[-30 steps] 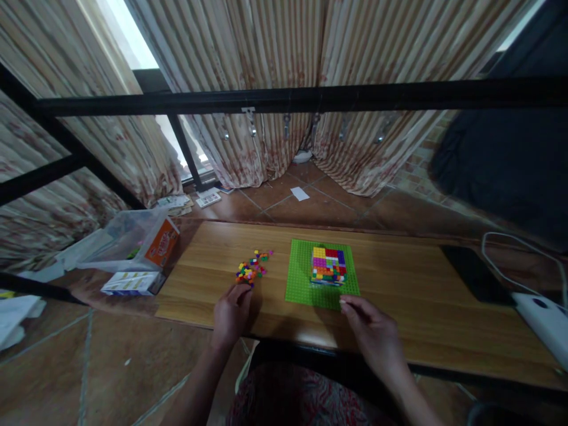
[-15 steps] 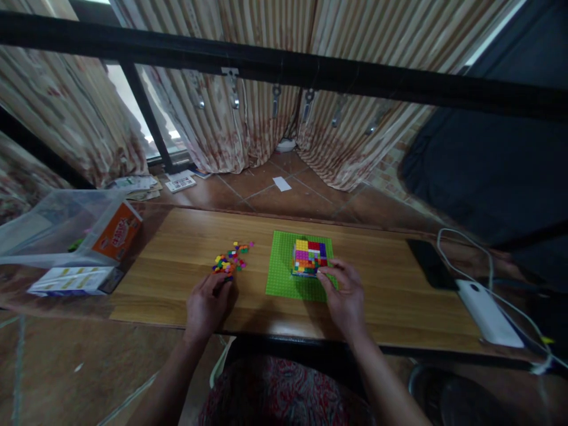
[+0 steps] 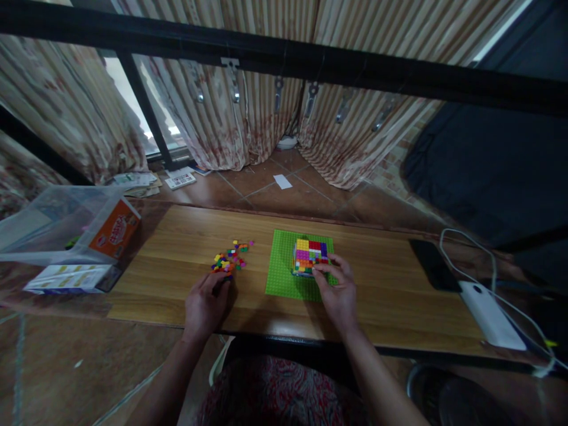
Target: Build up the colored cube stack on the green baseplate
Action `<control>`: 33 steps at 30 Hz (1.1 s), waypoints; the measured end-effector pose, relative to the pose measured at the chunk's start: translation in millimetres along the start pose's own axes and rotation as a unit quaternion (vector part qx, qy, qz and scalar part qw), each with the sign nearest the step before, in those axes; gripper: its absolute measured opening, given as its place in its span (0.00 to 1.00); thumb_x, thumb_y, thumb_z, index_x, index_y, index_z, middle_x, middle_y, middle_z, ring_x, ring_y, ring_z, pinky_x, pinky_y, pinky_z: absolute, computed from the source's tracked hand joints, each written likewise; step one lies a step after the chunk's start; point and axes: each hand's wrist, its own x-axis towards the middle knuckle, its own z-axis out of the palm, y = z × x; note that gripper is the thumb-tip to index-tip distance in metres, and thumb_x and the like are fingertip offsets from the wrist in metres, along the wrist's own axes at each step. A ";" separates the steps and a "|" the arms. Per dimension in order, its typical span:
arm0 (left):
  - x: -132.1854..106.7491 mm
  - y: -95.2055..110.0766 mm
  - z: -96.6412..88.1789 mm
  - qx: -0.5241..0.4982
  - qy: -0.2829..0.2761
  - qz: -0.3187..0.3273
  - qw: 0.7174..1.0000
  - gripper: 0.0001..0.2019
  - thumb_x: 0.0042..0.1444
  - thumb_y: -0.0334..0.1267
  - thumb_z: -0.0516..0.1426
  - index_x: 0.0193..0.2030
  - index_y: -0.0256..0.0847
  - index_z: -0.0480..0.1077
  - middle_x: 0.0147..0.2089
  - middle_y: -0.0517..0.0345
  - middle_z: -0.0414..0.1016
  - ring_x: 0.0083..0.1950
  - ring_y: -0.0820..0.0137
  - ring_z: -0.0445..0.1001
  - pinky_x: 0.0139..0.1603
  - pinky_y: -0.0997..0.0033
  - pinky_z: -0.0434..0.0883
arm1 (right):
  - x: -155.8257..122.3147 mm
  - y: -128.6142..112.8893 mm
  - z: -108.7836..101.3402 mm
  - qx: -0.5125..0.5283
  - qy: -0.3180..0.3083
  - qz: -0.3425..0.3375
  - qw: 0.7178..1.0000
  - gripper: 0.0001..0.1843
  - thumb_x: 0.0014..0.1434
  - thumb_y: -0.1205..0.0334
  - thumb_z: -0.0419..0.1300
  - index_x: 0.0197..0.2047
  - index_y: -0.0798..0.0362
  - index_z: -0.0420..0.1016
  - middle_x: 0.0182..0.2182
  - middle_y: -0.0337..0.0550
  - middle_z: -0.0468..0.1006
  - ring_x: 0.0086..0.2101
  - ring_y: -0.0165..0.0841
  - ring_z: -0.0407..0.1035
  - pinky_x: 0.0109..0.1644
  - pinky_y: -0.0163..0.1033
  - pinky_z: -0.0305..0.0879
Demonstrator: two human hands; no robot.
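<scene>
A small block of multicoloured toy bricks (image 3: 309,251), with yellow, red, purple, pink and orange pieces on top, stands on a green studded baseplate (image 3: 279,266). My right hand (image 3: 338,290) is at the block's near right corner, thumb and index finger pinched together over it. Its fingertips hide whatever is between them. To the left, a loose scatter of tiny bricks (image 3: 226,261) lies on the wooden board. My left hand (image 3: 206,302) rests at the near edge of this scatter, fingers curled and thumb close to them; what they hold, if anything, is hidden.
A black phone (image 3: 432,265) and a white power bank (image 3: 490,315) with a cable lie at the right of the wooden tabletop (image 3: 177,248). On the left stand a clear plastic bin (image 3: 57,228) and a white carton (image 3: 71,279). A dark rail (image 3: 284,56) crosses above.
My right hand has shifted slightly left over the block's near right corner. My left hand stays by the loose bricks, and the view has tilted a little.
</scene>
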 end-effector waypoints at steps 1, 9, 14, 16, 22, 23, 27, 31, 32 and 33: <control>0.0 -0.1 0.2 0.002 0.001 0.001 1.000 0.10 0.59 0.42 0.54 0.41 0.43 0.73 0.42 0.55 0.78 0.44 0.64 0.77 0.47 0.66 0.72 | 0.2 -0.6 0.5 0.006 0.001 0.005 1.000 0.06 0.56 0.57 0.62 0.32 0.48 0.80 0.50 0.46 0.71 0.51 0.39 0.66 0.58 0.51 0.60; 0.3 -0.4 -0.8 -0.003 -0.014 -0.004 1.000 0.09 0.60 0.42 0.54 0.42 0.43 0.73 0.42 0.55 0.78 0.43 0.64 0.77 0.46 0.65 0.72 | 0.5 -4.0 9.9 0.075 0.045 0.034 0.996 0.06 0.54 0.58 0.63 0.28 0.49 0.79 0.47 0.44 0.71 0.46 0.36 0.69 0.54 0.48 0.65; -0.3 -3.1 0.8 -0.009 -0.006 0.007 1.000 0.09 0.60 0.40 0.54 0.42 0.43 0.73 0.43 0.54 0.78 0.44 0.65 0.76 0.46 0.66 0.72 | -1.6 -2.1 11.4 0.074 0.052 0.030 0.995 0.06 0.54 0.58 0.63 0.29 0.49 0.80 0.48 0.45 0.71 0.47 0.37 0.69 0.55 0.49 0.65; -1.0 -3.7 1.4 -0.007 -0.010 0.006 1.000 0.08 0.60 0.39 0.54 0.42 0.43 0.73 0.42 0.55 0.78 0.43 0.65 0.76 0.45 0.66 0.72 | -3.2 -0.5 9.7 0.069 0.046 0.034 0.996 0.07 0.54 0.57 0.64 0.30 0.49 0.80 0.47 0.46 0.72 0.47 0.37 0.69 0.55 0.49 0.64; -0.4 0.2 2.1 -0.002 -0.009 -0.013 1.000 0.07 0.60 0.37 0.54 0.42 0.43 0.73 0.41 0.54 0.77 0.42 0.67 0.76 0.43 0.68 0.72 | -12.1 -0.2 -6.5 0.045 0.038 0.023 0.998 0.13 0.54 0.51 0.65 0.39 0.49 0.81 0.51 0.48 0.71 0.49 0.39 0.69 0.55 0.50 0.65; 0.5 0.9 2.2 -0.005 -0.009 -0.019 1.000 0.07 0.60 0.37 0.54 0.42 0.43 0.73 0.41 0.54 0.77 0.42 0.67 0.76 0.43 0.69 0.72 | -14.2 0.2 -10.8 0.038 0.038 0.022 0.998 0.14 0.55 0.51 0.64 0.39 0.50 0.80 0.51 0.49 0.71 0.48 0.39 0.69 0.54 0.50 0.66; 8.2 1.5 0.9 -0.018 -0.003 -0.051 0.999 0.07 0.59 0.39 0.56 0.41 0.42 0.72 0.39 0.55 0.77 0.40 0.68 0.75 0.41 0.70 0.71 | -24.6 12.4 -29.5 -0.009 0.052 0.048 0.997 0.16 0.57 0.48 0.61 0.37 0.51 0.80 0.49 0.51 0.74 0.46 0.41 0.71 0.50 0.49 0.67; 26.1 5.4 -3.5 -0.016 -0.001 -0.050 0.999 0.07 0.60 0.40 0.55 0.39 0.42 0.72 0.36 0.56 0.76 0.38 0.68 0.74 0.40 0.70 0.70 | -39.8 35.2 -44.6 -0.063 0.054 0.066 0.994 0.19 0.57 0.46 0.59 0.37 0.53 0.79 0.46 0.52 0.75 0.46 0.42 0.71 0.52 0.51 0.66; 32.4 8.1 -4.0 -0.005 -0.007 -0.034 0.999 0.08 0.61 0.40 0.54 0.39 0.42 0.72 0.36 0.56 0.76 0.39 0.68 0.74 0.41 0.69 0.70 | -43.9 39.7 -46.7 -0.075 0.054 0.064 0.994 0.19 0.57 0.45 0.58 0.37 0.53 0.79 0.46 0.52 0.75 0.45 0.42 0.71 0.52 0.51 0.66; 39.2 11.4 -3.8 0.007 -0.013 -0.013 1.000 0.08 0.62 0.39 0.53 0.40 0.43 0.73 0.37 0.55 0.76 0.40 0.67 0.73 0.43 0.68 0.70 | -47.8 43.2 -48.1 -0.086 0.054 0.061 0.993 0.20 0.58 0.45 0.58 0.37 0.53 0.79 0.46 0.52 0.75 0.45 0.42 0.71 0.53 0.52 0.66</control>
